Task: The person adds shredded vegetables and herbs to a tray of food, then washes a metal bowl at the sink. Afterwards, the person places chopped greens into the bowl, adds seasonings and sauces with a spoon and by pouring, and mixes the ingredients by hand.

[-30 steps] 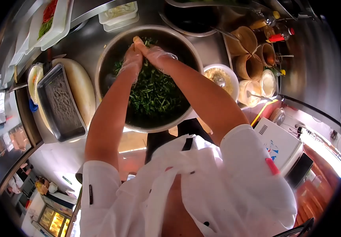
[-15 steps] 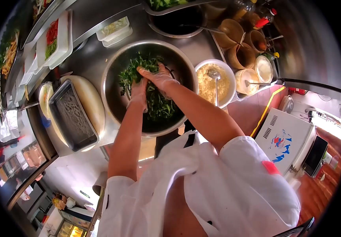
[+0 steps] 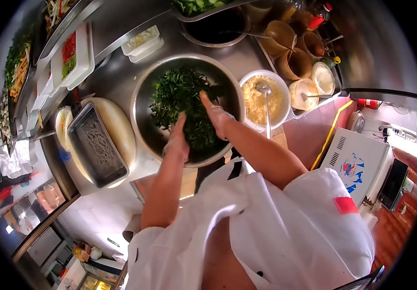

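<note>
Chopped dark leafy greens (image 3: 182,96) lie heaped in a large steel bowl (image 3: 139,130). My left hand (image 3: 177,138), in a clear plastic glove, is at the near left side of the heap, its fingers stretched out along the leaves. Across from it, my right hand (image 3: 216,117), gloved too, rests against the right side of the heap with thumb and fingers straightened. Leaves lie between the two palms, which are apart. Some fingertips are hidden among the greens.
Right of the bowl stands a white tub (image 3: 285,108) of minced pale food with a spoon (image 3: 268,111). Left is a dark tray (image 3: 98,145) on a round board (image 3: 130,140). Behind are a pot of dark liquid (image 3: 213,30) and a small white container (image 3: 143,46); brown jars (image 3: 295,64) stand right.
My hands have come apart from close together over the greens and drawn back toward the bowl's near side. More of the heap shows. The view has shifted slightly.
</note>
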A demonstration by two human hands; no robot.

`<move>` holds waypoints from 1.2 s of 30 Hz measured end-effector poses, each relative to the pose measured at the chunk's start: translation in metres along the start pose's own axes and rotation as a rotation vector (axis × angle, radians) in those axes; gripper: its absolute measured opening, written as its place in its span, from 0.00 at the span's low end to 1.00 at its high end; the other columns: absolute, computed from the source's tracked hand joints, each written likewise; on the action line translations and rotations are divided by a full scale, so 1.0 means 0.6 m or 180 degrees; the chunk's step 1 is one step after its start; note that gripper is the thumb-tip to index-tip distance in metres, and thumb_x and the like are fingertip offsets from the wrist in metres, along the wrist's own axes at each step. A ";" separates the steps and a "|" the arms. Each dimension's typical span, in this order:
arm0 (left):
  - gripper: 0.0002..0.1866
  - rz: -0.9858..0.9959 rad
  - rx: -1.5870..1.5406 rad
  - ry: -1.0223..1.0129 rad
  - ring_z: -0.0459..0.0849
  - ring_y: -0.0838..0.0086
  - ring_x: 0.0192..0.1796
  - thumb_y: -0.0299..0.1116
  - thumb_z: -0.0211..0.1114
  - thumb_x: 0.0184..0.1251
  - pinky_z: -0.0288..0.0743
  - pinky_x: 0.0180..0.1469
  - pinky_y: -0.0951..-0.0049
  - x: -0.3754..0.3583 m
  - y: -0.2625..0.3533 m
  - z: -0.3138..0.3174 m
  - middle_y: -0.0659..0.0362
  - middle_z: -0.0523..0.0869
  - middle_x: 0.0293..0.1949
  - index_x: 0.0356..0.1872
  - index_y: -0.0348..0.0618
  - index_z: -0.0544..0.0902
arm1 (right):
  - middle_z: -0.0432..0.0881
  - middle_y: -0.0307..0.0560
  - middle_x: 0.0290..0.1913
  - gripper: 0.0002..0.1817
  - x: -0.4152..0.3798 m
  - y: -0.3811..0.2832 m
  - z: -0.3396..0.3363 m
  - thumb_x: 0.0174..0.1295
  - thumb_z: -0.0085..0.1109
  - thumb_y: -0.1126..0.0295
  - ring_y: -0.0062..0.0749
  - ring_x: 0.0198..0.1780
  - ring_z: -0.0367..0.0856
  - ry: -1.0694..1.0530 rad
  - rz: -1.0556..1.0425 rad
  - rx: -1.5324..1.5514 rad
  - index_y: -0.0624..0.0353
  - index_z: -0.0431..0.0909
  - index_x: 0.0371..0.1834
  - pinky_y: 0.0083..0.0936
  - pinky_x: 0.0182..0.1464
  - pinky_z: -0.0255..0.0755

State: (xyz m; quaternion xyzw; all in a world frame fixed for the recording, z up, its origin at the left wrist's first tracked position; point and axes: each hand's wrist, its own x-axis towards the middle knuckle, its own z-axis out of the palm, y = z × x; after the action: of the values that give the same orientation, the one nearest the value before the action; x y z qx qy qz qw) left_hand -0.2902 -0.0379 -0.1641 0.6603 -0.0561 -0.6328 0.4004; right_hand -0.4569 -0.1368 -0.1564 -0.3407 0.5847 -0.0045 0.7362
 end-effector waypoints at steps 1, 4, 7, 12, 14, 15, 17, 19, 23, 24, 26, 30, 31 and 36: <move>0.58 -0.0133 0.0160 0.0103 0.60 0.54 0.81 0.70 0.72 0.58 0.58 0.77 0.45 0.015 0.007 0.008 0.51 0.67 0.79 0.81 0.42 0.62 | 0.48 0.60 0.87 0.64 -0.010 -0.002 0.011 0.59 0.51 0.19 0.48 0.85 0.51 -0.0186 0.0200 0.0167 0.55 0.46 0.87 0.48 0.83 0.43; 0.55 -0.0472 0.0799 0.0373 0.64 0.56 0.78 0.70 0.69 0.61 0.61 0.75 0.51 -0.003 0.084 0.035 0.49 0.70 0.77 0.79 0.40 0.65 | 0.51 0.62 0.85 0.63 -0.011 0.002 0.041 0.60 0.52 0.21 0.51 0.84 0.55 -0.0164 -0.0128 -0.0651 0.59 0.49 0.86 0.41 0.82 0.49; 0.49 -0.0356 0.0777 -0.0013 0.72 0.56 0.73 0.65 0.68 0.65 0.67 0.72 0.58 -0.025 0.123 0.002 0.47 0.75 0.72 0.78 0.39 0.67 | 0.57 0.65 0.82 0.59 -0.104 -0.072 0.064 0.65 0.48 0.25 0.55 0.82 0.59 -0.0151 -0.0538 -0.2115 0.65 0.52 0.84 0.39 0.81 0.54; 0.46 -0.0499 -0.0684 0.0294 0.72 0.55 0.72 0.62 0.73 0.63 0.64 0.76 0.57 -0.068 0.066 -0.085 0.47 0.74 0.72 0.76 0.45 0.70 | 0.63 0.64 0.80 0.53 -0.094 -0.200 0.023 0.71 0.40 0.26 0.54 0.80 0.63 -0.0277 -0.1378 -0.3994 0.65 0.59 0.81 0.40 0.81 0.56; 0.44 -0.0806 -0.1581 0.0600 0.73 0.56 0.72 0.62 0.72 0.64 0.63 0.77 0.56 -0.093 0.064 -0.057 0.48 0.74 0.73 0.75 0.45 0.72 | 0.64 0.62 0.80 0.53 0.037 -0.201 -0.007 0.69 0.38 0.23 0.50 0.78 0.66 0.0643 -0.2318 -0.4006 0.63 0.66 0.78 0.43 0.79 0.58; 0.44 -0.0842 -0.1973 0.0647 0.73 0.57 0.72 0.63 0.71 0.65 0.62 0.78 0.56 -0.097 0.058 -0.037 0.48 0.74 0.73 0.74 0.45 0.73 | 0.64 0.61 0.80 0.53 0.119 -0.191 -0.032 0.69 0.36 0.23 0.49 0.78 0.67 0.0418 -0.1993 -0.3516 0.63 0.67 0.77 0.43 0.79 0.59; 0.46 0.0187 -0.1501 0.0556 0.73 0.56 0.72 0.64 0.71 0.63 0.60 0.79 0.55 -0.061 0.025 -0.003 0.48 0.74 0.74 0.75 0.45 0.72 | 0.62 0.60 0.82 0.55 0.099 -0.201 -0.032 0.69 0.32 0.22 0.47 0.79 0.67 0.0321 -0.0492 -0.1413 0.62 0.64 0.79 0.41 0.80 0.57; 0.46 0.0253 -0.0818 0.1059 0.74 0.54 0.71 0.63 0.72 0.63 0.61 0.78 0.56 0.044 0.000 -0.001 0.48 0.75 0.74 0.76 0.45 0.72 | 0.64 0.60 0.81 0.54 0.135 -0.134 0.016 0.69 0.33 0.22 0.46 0.81 0.64 0.0643 -0.0078 -0.0931 0.59 0.63 0.81 0.40 0.81 0.54; 0.44 0.0587 0.0115 0.0691 0.73 0.56 0.72 0.56 0.74 0.66 0.63 0.76 0.60 0.060 0.024 -0.026 0.48 0.75 0.74 0.76 0.42 0.70 | 0.64 0.60 0.81 0.50 0.091 -0.072 0.012 0.71 0.40 0.26 0.51 0.82 0.61 -0.0108 -0.1010 -0.1989 0.57 0.63 0.82 0.44 0.81 0.54; 0.45 0.0516 -0.0080 0.0582 0.69 0.58 0.75 0.55 0.74 0.66 0.60 0.77 0.60 0.048 0.042 -0.040 0.50 0.72 0.76 0.78 0.43 0.68 | 0.63 0.60 0.82 0.49 0.075 -0.080 -0.003 0.72 0.41 0.27 0.52 0.82 0.61 -0.0315 -0.1113 -0.2033 0.56 0.62 0.82 0.44 0.81 0.54; 0.47 0.0356 -0.0465 0.0379 0.61 0.63 0.81 0.53 0.75 0.67 0.55 0.80 0.60 0.024 0.080 -0.066 0.53 0.65 0.80 0.81 0.46 0.63 | 0.61 0.59 0.83 0.48 0.023 -0.159 -0.032 0.72 0.43 0.28 0.52 0.81 0.61 -0.0333 -0.0753 -0.1193 0.53 0.58 0.84 0.44 0.81 0.53; 0.55 0.0532 0.0504 0.0968 0.64 0.57 0.80 0.65 0.71 0.63 0.57 0.79 0.54 0.063 0.147 -0.013 0.47 0.64 0.81 0.84 0.47 0.57 | 0.63 0.54 0.83 0.54 0.174 -0.161 -0.020 0.68 0.37 0.21 0.48 0.82 0.60 0.0668 -0.0036 -0.0253 0.53 0.63 0.82 0.43 0.80 0.54; 0.57 0.0441 0.0971 0.1031 0.64 0.56 0.80 0.66 0.71 0.61 0.57 0.78 0.54 0.100 0.145 0.001 0.45 0.63 0.81 0.84 0.46 0.57 | 0.62 0.54 0.83 0.54 0.139 -0.179 0.007 0.67 0.37 0.20 0.48 0.83 0.59 0.0647 -0.0037 -0.0914 0.53 0.61 0.83 0.42 0.80 0.54; 0.56 0.0323 0.0552 -0.0157 0.61 0.58 0.82 0.64 0.73 0.63 0.53 0.80 0.54 0.074 0.184 -0.033 0.47 0.62 0.82 0.83 0.42 0.58 | 0.59 0.60 0.83 0.60 0.023 -0.205 -0.003 0.65 0.34 0.18 0.46 0.84 0.55 0.0240 -0.0162 -0.1025 0.61 0.58 0.83 0.40 0.81 0.52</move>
State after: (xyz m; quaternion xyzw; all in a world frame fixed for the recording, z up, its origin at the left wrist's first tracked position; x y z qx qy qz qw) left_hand -0.2163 -0.1288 -0.1357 0.6731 -0.1539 -0.6205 0.3718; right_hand -0.4055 -0.2378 -0.1062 -0.4685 0.5963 0.0578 0.6493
